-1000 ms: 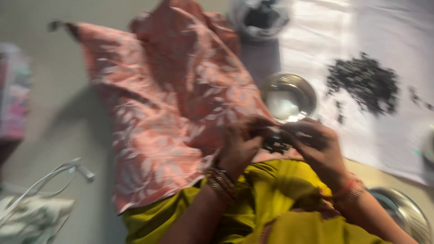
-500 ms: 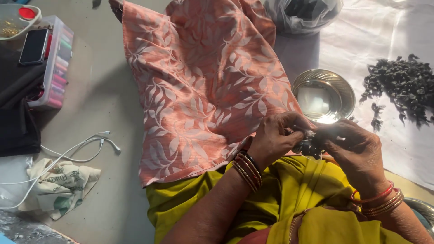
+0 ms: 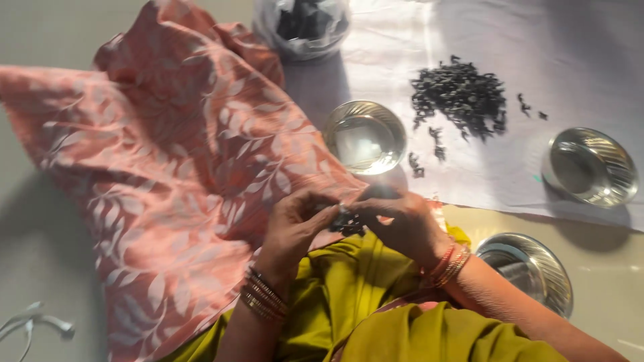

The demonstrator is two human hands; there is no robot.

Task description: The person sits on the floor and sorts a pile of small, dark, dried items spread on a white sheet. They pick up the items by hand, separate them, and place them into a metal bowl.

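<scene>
Head view: both hands (image 3: 349, 221) pinch dark, shrivelled bits (image 3: 347, 223).

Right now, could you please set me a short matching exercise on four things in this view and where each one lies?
Things:
1. dark pile
2. plastic bag
3. pink cloth
4. bangles

Places:
A. on the left wrist
B. top edge, centre
C. on the white sheet
D. spread at left

Pairs: 1-C, 2-B, 3-D, 4-A
</scene>
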